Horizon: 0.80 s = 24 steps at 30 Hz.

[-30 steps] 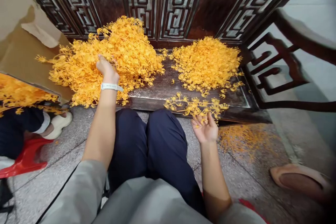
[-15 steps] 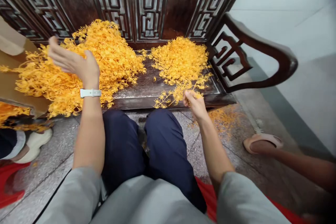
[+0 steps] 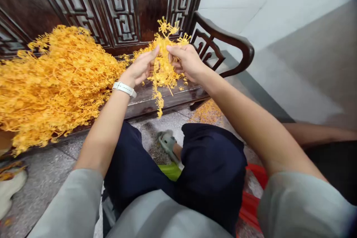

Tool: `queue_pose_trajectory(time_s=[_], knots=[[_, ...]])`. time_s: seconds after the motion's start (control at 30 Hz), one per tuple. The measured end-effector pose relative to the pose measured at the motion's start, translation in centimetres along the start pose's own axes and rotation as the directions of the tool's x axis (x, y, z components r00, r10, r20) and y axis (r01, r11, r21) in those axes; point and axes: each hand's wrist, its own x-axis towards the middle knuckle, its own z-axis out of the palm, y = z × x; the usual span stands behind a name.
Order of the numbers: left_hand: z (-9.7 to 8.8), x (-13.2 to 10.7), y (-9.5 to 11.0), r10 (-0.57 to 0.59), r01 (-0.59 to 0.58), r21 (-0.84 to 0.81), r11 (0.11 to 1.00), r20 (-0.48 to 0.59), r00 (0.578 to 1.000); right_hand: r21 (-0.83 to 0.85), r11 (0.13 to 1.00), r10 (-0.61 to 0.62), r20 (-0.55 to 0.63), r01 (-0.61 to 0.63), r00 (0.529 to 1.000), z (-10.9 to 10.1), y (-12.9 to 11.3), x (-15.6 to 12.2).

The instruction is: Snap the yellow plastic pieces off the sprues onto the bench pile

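A branching yellow plastic sprig (image 3: 162, 67) is held up in front of me over the bench, its stems dangling below my fingers. My left hand (image 3: 142, 66), with a pale watch strap at the wrist, pinches it from the left. On the other side my right hand (image 3: 185, 59) grips it between thumb and curled fingers. Behind the hands lies a smaller heap of yellow sprigs (image 3: 138, 52), mostly hidden by them. A much larger heap of yellow sprigs (image 3: 64, 81) spreads to the left of my left forearm.
The dark wooden bench (image 3: 142, 102) has a carved back and a curved armrest (image 3: 237, 44) at the right. Loose yellow bits (image 3: 208, 111) lie on the floor beneath it. Another person's arm or leg (image 3: 320, 134) shows at the right, and a pale shoe (image 3: 12, 189) at the left.
My left hand has come down and right from above the large heap to the sprig. My right hand has lifted the sprig from the bench's front edge. The view has swung right.
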Motion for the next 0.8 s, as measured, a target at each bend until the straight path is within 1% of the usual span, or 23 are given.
queue_pose_trajectory(time_s=[0.07,0.1,0.13,0.2,0.27,0.33,0.4,0.43,0.53,0.6,0.67,0.7,0.73,0.8], knots=[[-1.1,-0.5,-0.2,-0.102,0.103,-0.027,0.994,0.044,0.994,0.006,1.0,0.012,-0.027,-0.012,1.0,-0.8,1.4,1.3],[-1.7,-0.7,-0.2,-0.141,0.143,-0.038,0.989,0.042,0.989,0.021,0.999,0.024,-0.041,-0.023,0.999,-1.1,2.4,1.8],[-2.3,-0.8,-0.3,-0.162,0.161,-0.052,0.986,-0.007,0.987,0.045,0.998,0.039,-0.056,-0.037,0.998,-1.5,3.4,2.1],[-3.5,-1.1,-0.4,-0.174,0.165,-0.067,0.984,-0.162,0.971,0.107,0.991,0.081,-0.065,-0.074,0.995,-2.1,5.6,2.1],[-4.6,-1.4,-0.8,-0.175,0.16,-0.074,0.984,-0.329,0.928,0.174,0.978,0.127,-0.043,-0.118,0.991,-2.5,7.4,1.4],[-5.5,-1.8,-1.3,-0.203,0.173,-0.106,0.979,-0.447,0.871,0.231,0.959,0.167,0.004,-0.164,0.986,-2.9,8.7,0.3],[-6.2,-2.4,-1.9,-0.243,0.185,-0.161,0.969,-0.52,0.819,0.275,0.939,0.197,0.06,-0.205,0.979,-2.9,9.3,-0.8],[-6.5,-2.6,-2.1,-0.255,0.183,-0.184,0.966,-0.541,0.802,0.293,0.93,0.204,0.092,-0.223,0.975,-2.8,9.3,-1.3],[-7.4,-2.8,-2.7,-0.24,0.145,-0.203,0.968,-0.593,0.769,0.323,0.913,0.198,0.188,-0.251,0.962,-2.1,8.9,-2.3],[-8.2,-2.8,-2.8,-0.204,0.136,-0.155,0.979,-0.629,0.75,0.323,0.914,0.175,0.229,-0.244,0.958,-1.5,8.5,-2.5],[-9.2,-2.8,-2.6,-0.156,0.195,-0.012,0.981,-0.647,0.746,0.314,0.923,0.151,0.235,-0.222,0.96,-1.2,8.3,-2.5],[-9.6,-2.9,-2.5,-0.139,0.237,0.067,0.969,-0.645,0.751,0.305,0.929,0.144,0.223,-0.209,0.964,-1.1,8.4,-2.5],[-10.1,-3.1,-2.3,-0.128,0.286,0.156,0.945,-0.631,0.766,0.296,0.934,0.143,0.201,-0.199,0.969,-1.2,8.5,-2.3],[-10.9,-3.5,-2.1,-0.132,0.367,0.308,0.878,-0.582,0.803,0.278,0.942,0.159,0.122,-0.188,0.98,-1.7,8.9,-1.9]])
